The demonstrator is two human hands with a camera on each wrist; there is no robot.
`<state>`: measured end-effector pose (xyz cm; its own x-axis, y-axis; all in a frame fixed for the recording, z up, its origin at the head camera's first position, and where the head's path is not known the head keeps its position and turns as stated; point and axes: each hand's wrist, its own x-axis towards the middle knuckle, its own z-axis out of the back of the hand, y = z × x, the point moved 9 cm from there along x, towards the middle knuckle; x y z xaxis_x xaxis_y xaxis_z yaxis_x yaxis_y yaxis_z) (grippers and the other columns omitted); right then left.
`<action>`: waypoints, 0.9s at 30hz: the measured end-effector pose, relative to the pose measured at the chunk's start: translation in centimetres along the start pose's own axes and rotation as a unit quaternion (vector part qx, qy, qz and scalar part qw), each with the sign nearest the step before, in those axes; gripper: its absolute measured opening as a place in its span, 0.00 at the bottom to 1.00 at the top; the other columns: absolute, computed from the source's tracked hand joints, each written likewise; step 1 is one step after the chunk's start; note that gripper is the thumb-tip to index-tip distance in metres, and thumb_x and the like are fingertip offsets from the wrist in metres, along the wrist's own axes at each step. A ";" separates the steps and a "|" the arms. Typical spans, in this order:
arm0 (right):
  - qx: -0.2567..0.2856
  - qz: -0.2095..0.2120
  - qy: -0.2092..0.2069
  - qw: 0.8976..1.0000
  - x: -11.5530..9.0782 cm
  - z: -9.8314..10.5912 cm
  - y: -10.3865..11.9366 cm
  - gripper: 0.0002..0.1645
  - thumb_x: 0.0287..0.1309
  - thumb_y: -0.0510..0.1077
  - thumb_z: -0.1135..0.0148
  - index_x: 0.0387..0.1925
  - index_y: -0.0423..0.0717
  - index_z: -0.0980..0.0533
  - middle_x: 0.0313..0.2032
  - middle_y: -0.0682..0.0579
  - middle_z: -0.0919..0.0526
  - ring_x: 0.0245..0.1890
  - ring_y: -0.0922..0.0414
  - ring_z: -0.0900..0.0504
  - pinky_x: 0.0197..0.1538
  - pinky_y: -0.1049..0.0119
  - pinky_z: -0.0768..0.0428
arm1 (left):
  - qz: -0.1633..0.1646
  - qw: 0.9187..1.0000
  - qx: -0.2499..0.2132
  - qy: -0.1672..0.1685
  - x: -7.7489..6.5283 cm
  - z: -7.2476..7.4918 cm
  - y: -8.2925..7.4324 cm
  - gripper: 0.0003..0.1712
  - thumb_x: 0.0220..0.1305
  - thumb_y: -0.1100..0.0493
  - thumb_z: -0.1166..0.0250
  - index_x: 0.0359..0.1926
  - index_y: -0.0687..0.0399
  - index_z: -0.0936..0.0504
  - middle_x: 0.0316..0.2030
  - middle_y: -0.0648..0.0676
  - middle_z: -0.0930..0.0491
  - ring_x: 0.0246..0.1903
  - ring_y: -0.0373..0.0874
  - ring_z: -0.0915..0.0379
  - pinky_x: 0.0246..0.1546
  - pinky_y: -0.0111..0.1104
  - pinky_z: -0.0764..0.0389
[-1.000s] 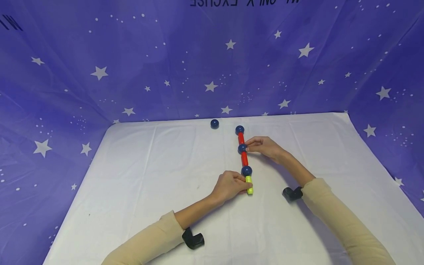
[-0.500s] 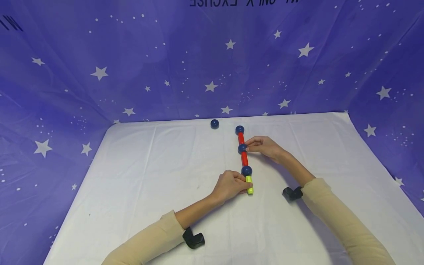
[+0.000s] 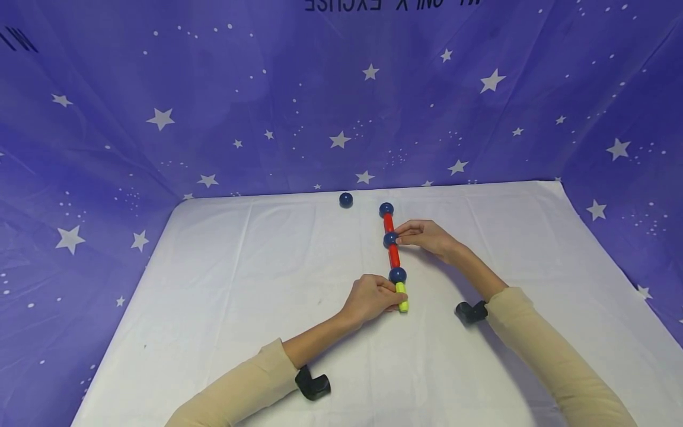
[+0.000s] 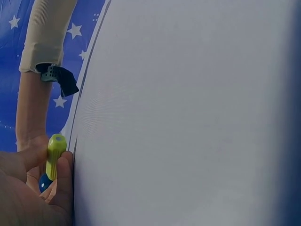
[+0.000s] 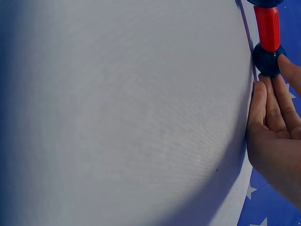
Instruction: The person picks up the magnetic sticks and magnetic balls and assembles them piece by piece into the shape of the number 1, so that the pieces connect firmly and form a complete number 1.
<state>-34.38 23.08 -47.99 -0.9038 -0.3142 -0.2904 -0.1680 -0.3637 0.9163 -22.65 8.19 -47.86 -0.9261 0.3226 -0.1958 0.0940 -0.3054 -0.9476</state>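
A chain of blue balls and red rods runs from the far side of the table toward the person. My left hand (image 3: 369,299) pinches a yellow-green rod (image 3: 402,296) between thumb and fingers; its far end meets the nearest blue ball (image 3: 397,275). In the left wrist view that rod (image 4: 56,155) shows a hole in its end. With thumb and fingertips my right hand (image 3: 428,237) holds the middle blue ball (image 3: 390,239), between the near red rod (image 3: 393,256) and the far red rod (image 3: 388,222). A third blue ball (image 3: 386,209) caps the far end.
One loose blue ball (image 3: 345,200) lies near the back edge, left of the chain. White cloth (image 3: 256,267) covers the table. Behind it hangs a purple curtain (image 3: 299,107) with stars. Black wrist mounts (image 3: 312,384) sit under both sleeves.
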 end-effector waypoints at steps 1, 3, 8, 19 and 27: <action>0.000 -0.001 -0.001 1.000 0.0 0.0 0.0 0.23 0.59 0.42 0.29 0.53 0.37 0.21 0.45 0.46 0.14 0.56 0.46 0.24 0.67 0.43 0.39 | 0.000 1.000 0.001 0.000 0.0 0.0 0.0 0.12 0.55 0.59 0.23 0.33 0.63 0.15 0.23 0.49 0.15 0.24 0.40 0.17 0.26 0.27 0.21; -0.002 -0.002 -0.001 1.000 0.0 0.0 0.0 0.23 0.59 0.42 0.29 0.53 0.37 0.21 0.45 0.46 0.14 0.56 0.46 0.24 0.67 0.43 0.39 | 0.001 1.000 0.004 0.000 0.0 0.0 0.0 0.12 0.55 0.59 0.23 0.32 0.62 0.16 0.23 0.49 0.15 0.24 0.40 0.17 0.26 0.26 0.22; 0.000 0.001 0.001 1.000 -0.1 0.0 0.1 0.23 0.59 0.42 0.28 0.54 0.37 0.21 0.45 0.45 0.14 0.56 0.46 0.24 0.68 0.44 0.38 | -0.003 1.000 0.003 0.002 -0.1 0.0 -0.3 0.12 0.54 0.60 0.23 0.32 0.62 0.17 0.22 0.49 0.15 0.24 0.41 0.17 0.25 0.26 0.22; 0.007 0.004 0.002 1.000 -0.1 0.0 0.0 0.23 0.59 0.42 0.29 0.54 0.36 0.22 0.45 0.45 0.14 0.54 0.47 0.23 0.67 0.47 0.37 | -0.006 1.000 -0.004 0.003 0.1 -0.1 -0.1 0.12 0.54 0.60 0.23 0.31 0.63 0.17 0.22 0.50 0.15 0.23 0.41 0.17 0.25 0.26 0.21; 0.005 0.006 0.000 1.000 -0.1 -0.1 0.2 0.23 0.60 0.42 0.30 0.55 0.36 0.22 0.46 0.45 0.14 0.55 0.46 0.24 0.68 0.45 0.38 | -0.007 1.000 0.003 0.007 0.1 0.0 -0.1 0.12 0.55 0.59 0.23 0.32 0.62 0.17 0.22 0.49 0.15 0.23 0.41 0.17 0.25 0.27 0.21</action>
<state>-34.24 23.00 -47.81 -0.9059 -0.3179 -0.2799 -0.1620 -0.3505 0.9224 -22.75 8.27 -47.73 -0.9224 0.3386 -0.1856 0.0787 -0.3056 -0.9489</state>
